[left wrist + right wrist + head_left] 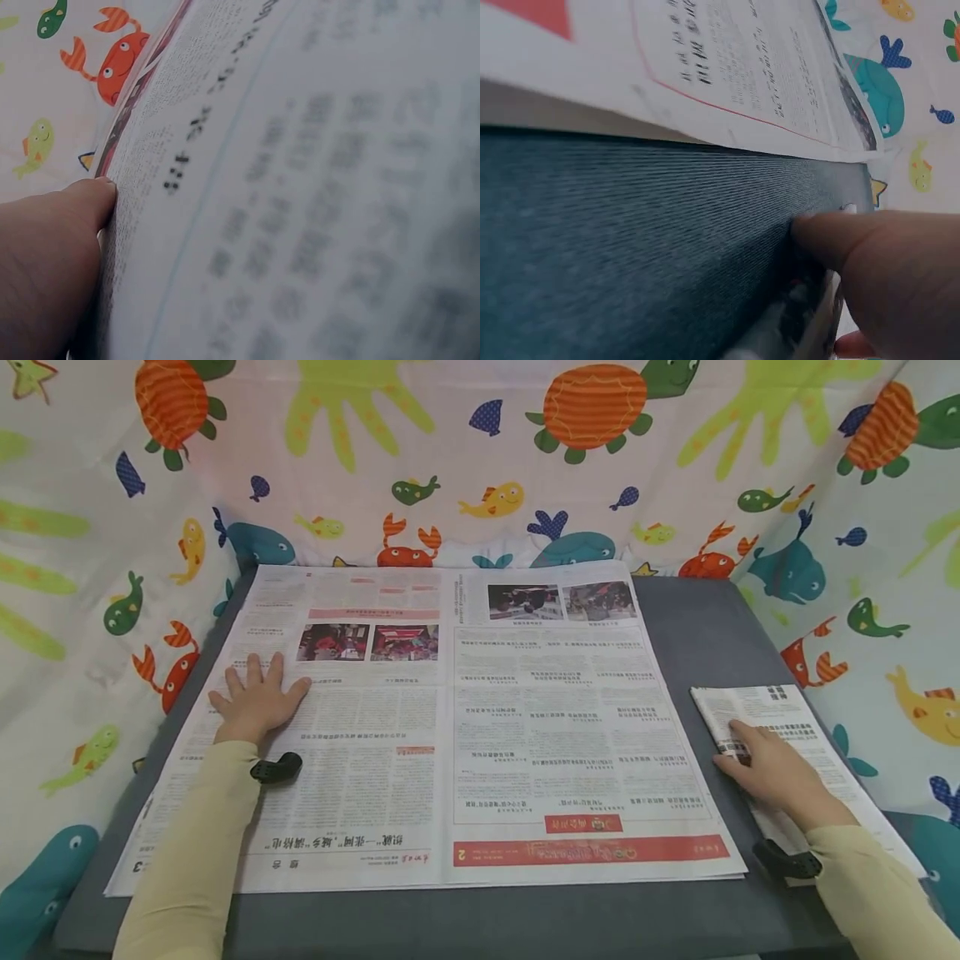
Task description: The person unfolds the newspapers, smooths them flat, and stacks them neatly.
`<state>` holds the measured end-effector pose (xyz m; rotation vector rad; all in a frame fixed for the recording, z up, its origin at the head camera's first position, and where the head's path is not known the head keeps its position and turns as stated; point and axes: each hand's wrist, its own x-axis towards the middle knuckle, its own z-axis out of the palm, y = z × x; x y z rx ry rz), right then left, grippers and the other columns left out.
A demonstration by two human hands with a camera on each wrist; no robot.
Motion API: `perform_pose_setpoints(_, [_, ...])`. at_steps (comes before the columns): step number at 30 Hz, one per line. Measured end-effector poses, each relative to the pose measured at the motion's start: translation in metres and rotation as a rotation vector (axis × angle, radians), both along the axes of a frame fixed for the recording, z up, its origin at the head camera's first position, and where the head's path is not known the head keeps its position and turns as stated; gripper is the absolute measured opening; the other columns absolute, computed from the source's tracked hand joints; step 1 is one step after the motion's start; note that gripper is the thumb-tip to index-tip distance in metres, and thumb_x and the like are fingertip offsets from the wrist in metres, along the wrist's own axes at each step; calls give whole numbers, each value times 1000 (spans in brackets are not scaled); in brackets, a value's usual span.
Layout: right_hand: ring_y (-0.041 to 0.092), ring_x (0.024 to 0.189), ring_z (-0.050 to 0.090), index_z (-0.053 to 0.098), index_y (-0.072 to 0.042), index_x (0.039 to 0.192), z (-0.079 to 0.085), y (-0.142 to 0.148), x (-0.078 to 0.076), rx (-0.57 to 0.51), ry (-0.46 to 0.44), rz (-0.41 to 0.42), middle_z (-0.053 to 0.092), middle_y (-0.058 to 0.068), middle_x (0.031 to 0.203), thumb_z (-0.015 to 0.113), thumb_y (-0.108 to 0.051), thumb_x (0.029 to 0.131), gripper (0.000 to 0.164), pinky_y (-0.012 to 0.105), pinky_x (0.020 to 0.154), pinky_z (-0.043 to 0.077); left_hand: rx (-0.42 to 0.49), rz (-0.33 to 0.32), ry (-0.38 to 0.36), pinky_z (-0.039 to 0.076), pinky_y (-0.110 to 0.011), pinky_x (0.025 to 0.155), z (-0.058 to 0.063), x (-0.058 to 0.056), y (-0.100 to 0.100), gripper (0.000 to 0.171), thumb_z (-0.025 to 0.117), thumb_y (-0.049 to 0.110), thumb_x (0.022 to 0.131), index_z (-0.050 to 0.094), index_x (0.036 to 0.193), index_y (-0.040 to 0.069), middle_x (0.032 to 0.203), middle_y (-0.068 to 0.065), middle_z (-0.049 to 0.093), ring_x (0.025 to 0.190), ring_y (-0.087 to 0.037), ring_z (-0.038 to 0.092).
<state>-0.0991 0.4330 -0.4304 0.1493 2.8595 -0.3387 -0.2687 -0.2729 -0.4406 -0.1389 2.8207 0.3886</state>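
Note:
An open newspaper (495,727) lies spread on a dark grey table. My left hand (258,702) rests on its left page, fingers fanned out, below two printed photos. The left wrist view shows the thumb (94,202) at the side, with blurred print close up. To the right is a smaller folded newspaper (780,710). My right hand (783,772) rests on it, the index finger on top and the thumb at its left edge. In the right wrist view the thumb (821,232) reaches over the grey surface; the other fingers are mostly hidden.
The grey table (675,618) shows between the two newspapers and along the front. A white cloth (465,443) printed with sea animals hangs behind and at both sides. A dark band (277,768) is on my left wrist, another (787,860) on my right.

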Motion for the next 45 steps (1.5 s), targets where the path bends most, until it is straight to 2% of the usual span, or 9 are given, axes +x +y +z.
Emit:
perform_pose_setpoints(4, [64, 124, 46, 35, 14, 148, 8, -9, 6, 58, 23, -3, 44, 47, 139, 67, -27, 93, 76, 73, 97, 43, 3, 8, 4, -13, -86, 106, 0, 0, -3, 98, 31, 72, 98, -6, 163, 7, 163, -34, -18, 144, -67, -22])
perform_pose_setpoints(9, [51, 92, 63, 37, 16, 144, 13, -18, 5, 75, 87, 23, 53, 47, 127, 66, -10, 88, 68, 61, 75, 52, 2, 15, 15, -14, -86, 106, -3, -2, -3, 98, 32, 72, 98, -6, 163, 8, 164, -33, -19, 145, -66, -22])
perform_pose_setpoints(14, [35, 70, 58, 30, 15, 147, 18, -17, -2, 31, 65, -8, 54, 48, 119, 59, 0, 86, 69, 43, 57, 47, 1, 18, 15, -14, -85, 107, -2, -3, -1, 98, 31, 72, 99, -6, 163, 9, 164, -33, -19, 145, -66, -22])
perform_pose_setpoints(21, [45, 79, 58, 18, 9, 155, 39, -7, -19, -45, 89, -59, 46, 50, 126, 50, 3, 87, 75, 49, 59, 50, 2, 24, 2, -13, -85, 108, 6, -2, 1, 96, 33, 68, 100, -5, 163, 7, 164, -34, -18, 145, -65, -23])
perform_pose_setpoints(26, [55, 98, 61, 16, 4, 160, 82, -27, -45, -170, 141, -57, 45, 48, 136, 48, -2, 92, 75, 44, 60, 50, -1, 16, -7, -14, -85, 107, 9, -2, 0, 97, 32, 69, 99, -6, 162, 6, 163, -34, -19, 145, -65, -23])
perform_pose_setpoints(31, [53, 117, 59, 8, -13, 166, 133, -85, -77, -394, 79, -66, 39, 41, 151, 45, -10, 100, 76, 48, 77, 58, 0, 22, 0, -14, -85, 107, 5, -1, -3, 97, 32, 69, 99, -6, 163, 7, 164, -34, -18, 145, -65, -23])
perform_pose_setpoints(36, [31, 114, 63, 9, -21, 166, 159, -155, -102, -811, 24, -45, 44, 28, 153, 45, -5, 104, 74, 31, 77, 59, -5, 32, 0, -14, -85, 107, 0, -1, -3, 97, 32, 70, 99, -6, 163, 8, 164, -33, -19, 145, -65, -22])
perform_pose_setpoints(41, [7, 87, 59, 18, -20, 164, 155, -219, -120, -1225, -26, -60, 57, 10, 124, 42, 4, 102, 70, 23, 69, 52, -4, 32, 10, -13, -86, 107, -2, 0, -1, 94, 35, 67, 101, -4, 163, 8, 164, -33, -17, 146, -66, -20])
perform_pose_setpoints(45, [7, 68, 41, 20, -19, 163, 121, -251, -135, -1396, -38, -112, 50, -4, 86, 42, 5, 102, 70, 22, 63, 39, -7, 17, 23, -11, -86, 107, -3, 1, 1, 94, 33, 67, 101, -3, 163, 7, 164, -34, -15, 145, -67, -20])
